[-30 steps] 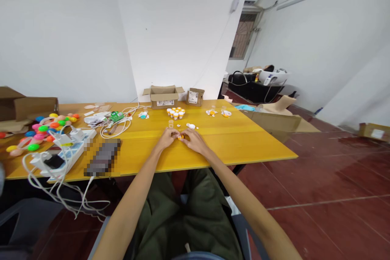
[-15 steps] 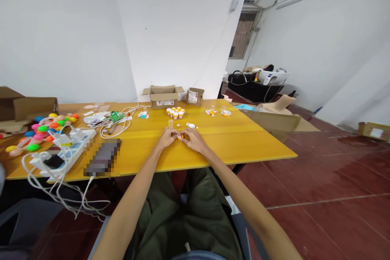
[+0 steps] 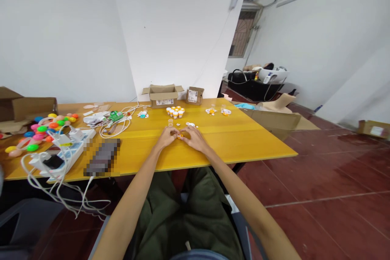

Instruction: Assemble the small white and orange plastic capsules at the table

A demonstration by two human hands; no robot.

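Observation:
Close together over the yellow table (image 3: 243, 142), my left hand (image 3: 166, 137) and my right hand (image 3: 193, 139) both have their fingers closed on a small orange-and-white plastic piece (image 3: 180, 135). The fingers cover most of it, so its exact kind is hard to make out. Just beyond my left hand stands a small clear cup (image 3: 170, 122). Small white parts (image 3: 190, 124) lie past my right fingertips. Farther back is a cluster of white-and-orange small containers (image 3: 175, 112), standing side by side.
An open cardboard box (image 3: 163, 96) and a smaller carton (image 3: 195, 96) stand against the wall. Small orange and white parts (image 3: 212, 111) lie at back right. A phone (image 3: 103, 157), a power strip (image 3: 71, 154) with cables and colourful plastic balls (image 3: 42, 128) occupy the left side.
Both hands stay in nearly the same spot around the orange-and-white piece; their fingers have shifted slightly. The other things on the table stay put.

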